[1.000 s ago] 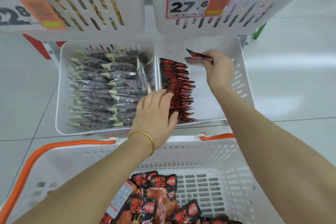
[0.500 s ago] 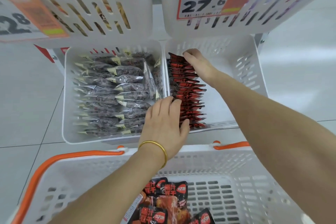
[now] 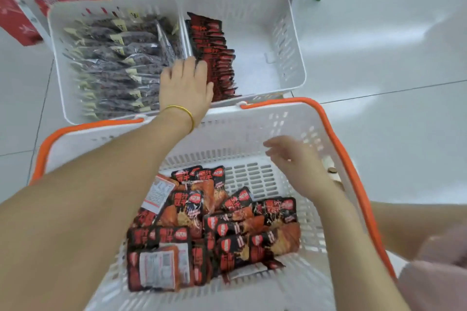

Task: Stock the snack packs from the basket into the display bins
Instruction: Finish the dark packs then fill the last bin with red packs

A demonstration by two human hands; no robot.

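The white basket (image 3: pixel 227 134) with orange handles sits in front of me, and just beyond it are two white display bins. The left bin (image 3: pixel 58 58) is full of dark packs with yellow tags. The right bin (image 3: pixel 290 40) holds one row of red-and-black packs (image 3: pixel 214 53) standing on edge along its left wall, and the rest of its floor is bare. The snack packs (image 3: pixel 227 230) still to stock lie flat in a loose heap in the basket, their long axes pointing every which way. My left hand (image 3: pixel 184 86) rests straight-fingered against the near end of the row, gripping nothing. My right hand (image 3: pixel 295 166) hovers empty, fingers loosely spread, above the basket. It is the nearer one, with the heap below it, leftward and toward me. The packs carry red characters and white back labels, too blurred for me to read
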